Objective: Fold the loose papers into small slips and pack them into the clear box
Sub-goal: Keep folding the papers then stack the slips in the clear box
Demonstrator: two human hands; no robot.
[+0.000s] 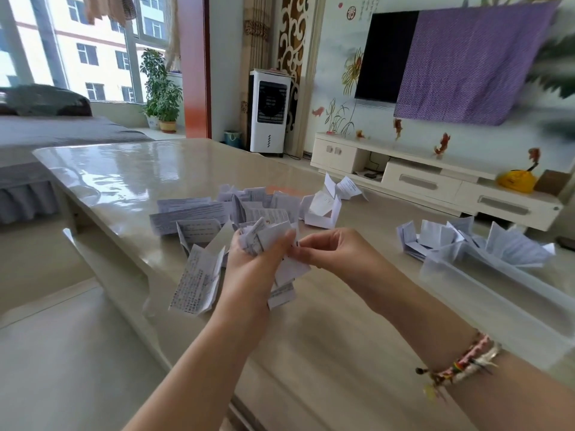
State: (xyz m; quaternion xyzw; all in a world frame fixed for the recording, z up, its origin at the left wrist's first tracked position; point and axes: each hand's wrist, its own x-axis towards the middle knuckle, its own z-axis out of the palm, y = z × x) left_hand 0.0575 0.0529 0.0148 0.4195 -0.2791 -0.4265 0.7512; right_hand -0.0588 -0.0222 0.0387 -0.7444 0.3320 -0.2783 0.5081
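My left hand grips a bunch of folded white paper slips above the table. My right hand pinches the edge of one slip in that bunch. A long printed paper hangs beside my left hand. A heap of loose printed papers lies on the table behind my hands. The clear box stands at the right, with folded slips sticking out of its far end and more slips lying just left of it.
The glossy beige table runs far to the left. A few folded papers lie further back near the table's far edge. Beyond it stand a white TV cabinet, a fan unit and a bed.
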